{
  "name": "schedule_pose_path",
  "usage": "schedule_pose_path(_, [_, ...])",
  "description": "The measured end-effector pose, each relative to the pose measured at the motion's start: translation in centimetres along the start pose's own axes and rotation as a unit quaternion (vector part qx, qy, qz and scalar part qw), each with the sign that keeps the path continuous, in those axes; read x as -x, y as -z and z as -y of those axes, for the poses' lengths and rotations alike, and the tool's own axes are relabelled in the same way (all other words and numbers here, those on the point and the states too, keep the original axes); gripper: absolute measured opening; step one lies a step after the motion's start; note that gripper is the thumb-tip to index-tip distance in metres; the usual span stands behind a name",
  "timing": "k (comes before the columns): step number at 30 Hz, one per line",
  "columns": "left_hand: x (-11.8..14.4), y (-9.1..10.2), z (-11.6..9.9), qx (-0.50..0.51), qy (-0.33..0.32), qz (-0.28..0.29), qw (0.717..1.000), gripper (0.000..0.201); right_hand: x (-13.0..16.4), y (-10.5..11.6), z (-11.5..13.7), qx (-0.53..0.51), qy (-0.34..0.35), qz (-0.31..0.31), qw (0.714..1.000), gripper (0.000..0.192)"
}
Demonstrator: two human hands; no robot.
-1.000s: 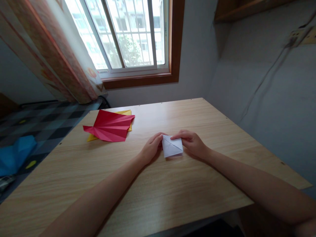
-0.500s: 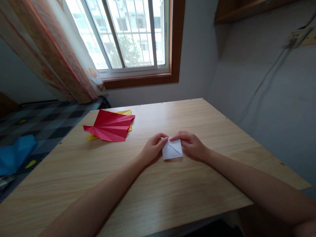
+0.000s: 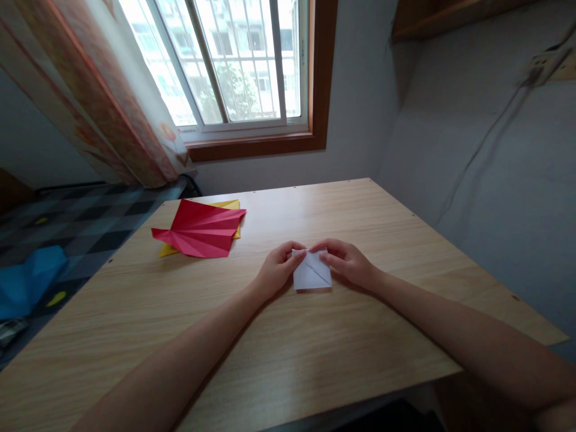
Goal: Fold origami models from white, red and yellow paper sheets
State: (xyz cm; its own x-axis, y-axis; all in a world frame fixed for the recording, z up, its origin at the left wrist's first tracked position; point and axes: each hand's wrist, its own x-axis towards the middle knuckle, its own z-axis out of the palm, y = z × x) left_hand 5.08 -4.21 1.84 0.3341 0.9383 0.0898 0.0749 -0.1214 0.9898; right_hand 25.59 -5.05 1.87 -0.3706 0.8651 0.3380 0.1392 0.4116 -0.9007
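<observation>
Paper [image 3: 312, 277], white, folded: left hand [image 3: 276, 268] pinches far-left corner, right hand [image 3: 351, 264] far-right, thumbs [image 3: 297, 257] uppermost; lower fingertips hidden.

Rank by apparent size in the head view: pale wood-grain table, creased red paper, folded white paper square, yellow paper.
1. Pale wood-grain table
2. Creased red paper
3. Folded white paper square
Yellow paper: unsure, partly hidden by red.

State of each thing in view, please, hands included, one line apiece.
White paper: folded small, slanting line across it
Left hand: gripping the white paper's far left corner
Right hand: gripping its far right corner
Red paper: creased, partly spread
Yellow paper: partly covered by red paper
Blue paper: bent
Curtain: drawn aside
</observation>
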Motion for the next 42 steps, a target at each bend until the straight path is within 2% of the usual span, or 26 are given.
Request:
schedule_pose_path(5, [-0.01, 0.01, 0.09, -0.016, -0.015, -0.010, 1.000, 0.035, 0.14, -0.20, -0.27, -0.042, -0.048, 0.022, 0.998, 0.042])
schedule_pose_path(10, [0.06, 0.02, 0.03, -0.033, -0.032, -0.021, 0.999, 0.034, 0.01, -0.27, -0.61, -0.073, -0.099, 0.049, 0.991, 0.043])
schedule_pose_path(15, [0.18, 0.00, -0.23, -0.061, -0.037, -0.019, 0.997, 0.031, -0.08, -0.33, -0.83, -0.055, -0.094, 0.040, 0.993, 0.033])
schedule_pose_path(21, [0.08, -0.05, -0.06, -0.031, -0.025, -0.010, 0.999, 0.032, 0.05, -0.50, -0.68, -0.054, -0.089, 0.026, 0.994, 0.029])
schedule_pose_path(35, [0.51, -0.19, -0.59, -0.105, -0.061, -0.052, 0.991, 0.032, -0.05, -0.45, -0.45, -0.027, -0.088, 0.016, 0.996, 0.042])
schedule_pose_path(42, [0.23, 0.17, -0.70, -0.090, -0.085, -0.103, 0.987, 0.032, -0.06, -0.54, -0.27, -0.082, -0.101, 0.059, 0.990, 0.039])
